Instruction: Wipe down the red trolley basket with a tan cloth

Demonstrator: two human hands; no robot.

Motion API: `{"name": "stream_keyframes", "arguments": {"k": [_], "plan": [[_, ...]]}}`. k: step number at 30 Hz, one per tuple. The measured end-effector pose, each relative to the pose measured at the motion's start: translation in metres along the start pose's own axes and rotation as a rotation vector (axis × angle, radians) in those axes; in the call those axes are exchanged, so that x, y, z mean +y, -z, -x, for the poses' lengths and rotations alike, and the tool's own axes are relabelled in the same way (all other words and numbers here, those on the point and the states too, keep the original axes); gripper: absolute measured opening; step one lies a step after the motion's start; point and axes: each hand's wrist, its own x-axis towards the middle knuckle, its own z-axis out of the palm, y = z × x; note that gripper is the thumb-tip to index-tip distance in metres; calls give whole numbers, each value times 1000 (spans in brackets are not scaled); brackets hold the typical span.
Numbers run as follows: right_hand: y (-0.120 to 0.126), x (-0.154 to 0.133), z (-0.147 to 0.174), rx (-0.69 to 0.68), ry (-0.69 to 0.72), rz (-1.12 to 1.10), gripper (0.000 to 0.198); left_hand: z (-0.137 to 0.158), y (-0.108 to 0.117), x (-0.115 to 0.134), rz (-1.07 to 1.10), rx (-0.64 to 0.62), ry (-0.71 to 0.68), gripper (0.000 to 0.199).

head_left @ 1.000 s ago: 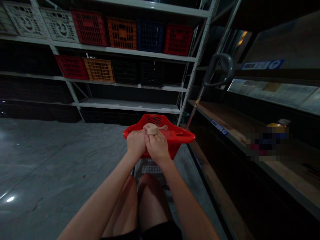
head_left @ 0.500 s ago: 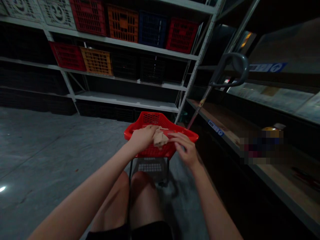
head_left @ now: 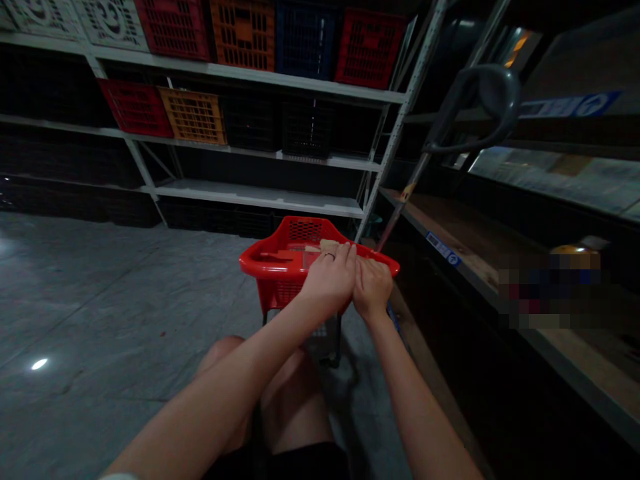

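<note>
Your left hand [head_left: 333,272] lies fingers-together, a soft beige cloth [head_left: 329,244] poking out past it, over the red plastic shopping cart [head_left: 279,290]; your right hand [head_left: 374,283] is curled alongside; can't tell if either's actually gripping

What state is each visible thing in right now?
Left hand, palm down over the beige cloth
Right hand, curled, against the left hand
Beige cloth, mostly hidden; folded or bunched, can't tell
Red cart, upright, open-topped
Orange crate, upright on the metal rack
Grey handle, tilted
Pixelated item at right, can't tell
</note>
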Motion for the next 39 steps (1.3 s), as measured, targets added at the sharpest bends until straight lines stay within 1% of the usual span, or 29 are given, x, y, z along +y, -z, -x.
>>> {"name": "stream_keyframes", "arguments": {"k": [1,3,5,7,9,11,13,14,15,17,19,22,24,26,27,29,32,34,36,37,39], "plan": [[1,4,0,-14,-3,-7,48,-1,-1,0,8,8,8,49],[4,13,-1,-40,3,-34,49,7,-1,-11,21,57,-23,48],[8,23,-1,-48,-1,-56,50,28,1,-32,21,126,-56,45],[11,34,0,-34,-8,-68,51,54,5,-62,30,158,-103,43],[12,45,1,-22,5,-77,53,74,11,-93,77,117,-206,40],[12,55,-1,-28,23,-80,54,83,17,-119,109,42,-244,37],[11,64,-5,-45,28,-84,53,83,21,-135,126,-29,-197,33],[10,68,-8,-59,27,-90,53,80,22,-139,133,-52,-158,32],[9,70,-12,-76,23,-97,52,75,21,-138,131,-65,-115,32],[6,71,-22,-123,4,-109,50,65,17,-127,98,-48,-23,32],[3,63,-33,-188,-39,-97,49,55,12,-106,23,2,81,32],[0,37,-50,-297,-135,-13,50,42,11,-68,-58,54,208,44],[1,16,-59,-343,-224,47,52,36,17,-46,-75,25,254,49],[3,2,-64,-367,-313,84,52,33,24,-29,-71,-32,281,51],[5,-1,-65,-377,-340,93,51,34,27,-22,-63,-56,289,50],[7,3,-65,-390,-331,91,46,38,29,-15,-16,-67,276,49],[5,27,-65,-382,-218,22,43,51,22,-15,131,2,181,47],[-1,45,-68,-381,-146,-47,44,62,12,-23,268,81,102,40],[-8,59,-77,-413,-103,-91,45,69,1,-36,402,164,71,31],[-12,64,-83,-438,-86,-98,46,71,-5,-45,450,203,100,28],[-18,68,-96,-503,-47,-79,45,72,-16,-67,486,248,245,23]]}}
